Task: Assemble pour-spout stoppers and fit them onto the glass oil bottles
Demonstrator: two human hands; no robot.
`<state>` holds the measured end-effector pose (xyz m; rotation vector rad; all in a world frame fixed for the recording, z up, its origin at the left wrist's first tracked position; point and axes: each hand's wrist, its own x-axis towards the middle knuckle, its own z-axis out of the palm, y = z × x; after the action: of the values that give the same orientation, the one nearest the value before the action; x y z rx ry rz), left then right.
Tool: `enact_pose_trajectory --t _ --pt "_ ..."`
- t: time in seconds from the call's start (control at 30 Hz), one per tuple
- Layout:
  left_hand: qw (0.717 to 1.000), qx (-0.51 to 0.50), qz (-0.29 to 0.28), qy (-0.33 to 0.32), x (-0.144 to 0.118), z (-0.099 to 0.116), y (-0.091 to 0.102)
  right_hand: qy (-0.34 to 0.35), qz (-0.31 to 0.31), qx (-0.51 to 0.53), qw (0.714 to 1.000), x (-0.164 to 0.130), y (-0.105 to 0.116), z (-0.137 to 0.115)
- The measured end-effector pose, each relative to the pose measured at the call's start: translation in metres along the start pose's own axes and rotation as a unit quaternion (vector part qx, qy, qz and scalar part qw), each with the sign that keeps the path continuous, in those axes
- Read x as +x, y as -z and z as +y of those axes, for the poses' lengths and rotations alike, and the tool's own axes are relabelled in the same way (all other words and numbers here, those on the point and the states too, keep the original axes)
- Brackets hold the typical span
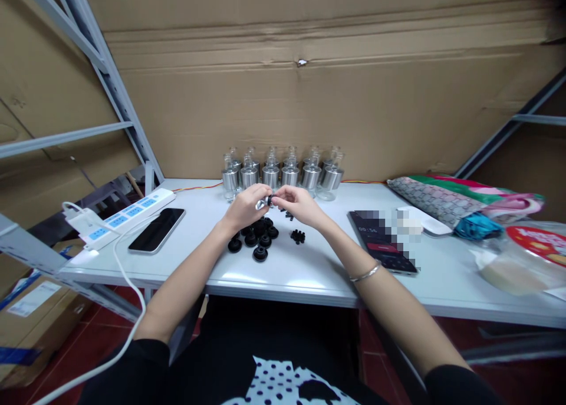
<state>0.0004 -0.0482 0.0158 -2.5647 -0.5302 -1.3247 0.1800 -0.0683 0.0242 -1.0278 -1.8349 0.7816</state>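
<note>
Both hands meet above the middle of the white table, just in front of a row of jars. The left hand is curled, its fingertips pinching a small silver piece at its right end. The right hand comes in from the other side with thumb and forefinger pressed together on a small black cap, which touches the silver piece; the two parts sit between the hands, held clear of the table. Right under the hands lies a cluster of black caps, round and flanged, some touching each other, and a little to their right a smaller black ridged part lies alone. The jars are metal-bodied with clear glass tops and stand upright, side by side, against the cardboard wall. The right wrist wears a thin bracelet. To the left a dark phone lies flat beside a white power strip with blue sockets, its cable running off the table's front edge. To the right lie a second phone with a lit screen, partly blurred, a white flat object, a patterned bag and a clear plastic packet.
</note>
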Motion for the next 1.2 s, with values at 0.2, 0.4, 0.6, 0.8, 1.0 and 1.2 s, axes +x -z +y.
enact_pose_trajectory --t 0.2,0.4,0.6,0.8,1.0,1.2 --pt "0.997 -0.048 -0.008 0.06 0.001 -0.0017 0.0036 0.072 0.017 -0.064 0.995 -0.0016 0.0002 -0.0034" --pt "0.989 -0.084 -0.031 0.114 0.0039 -0.0012 0.0077 0.173 0.047 -0.161 0.971 -0.0033 -0.0015 -0.0071" --pt "0.976 -0.125 -0.048 0.169 0.0046 -0.0004 0.0088 0.268 0.052 -0.212 0.938 -0.0021 -0.002 -0.002" --pt "0.967 -0.144 -0.068 0.197 0.0044 -0.0009 0.0081 0.322 0.037 -0.279 0.904 -0.0023 -0.0036 -0.0013" --pt "0.975 -0.126 -0.068 0.172 0.0015 -0.0012 0.006 0.302 0.037 -0.34 0.89 -0.0054 -0.0013 -0.0043" --pt "0.991 -0.049 -0.066 0.101 -0.0021 -0.0009 0.0029 0.176 0.026 -0.235 0.956 -0.0055 0.0013 -0.0004"
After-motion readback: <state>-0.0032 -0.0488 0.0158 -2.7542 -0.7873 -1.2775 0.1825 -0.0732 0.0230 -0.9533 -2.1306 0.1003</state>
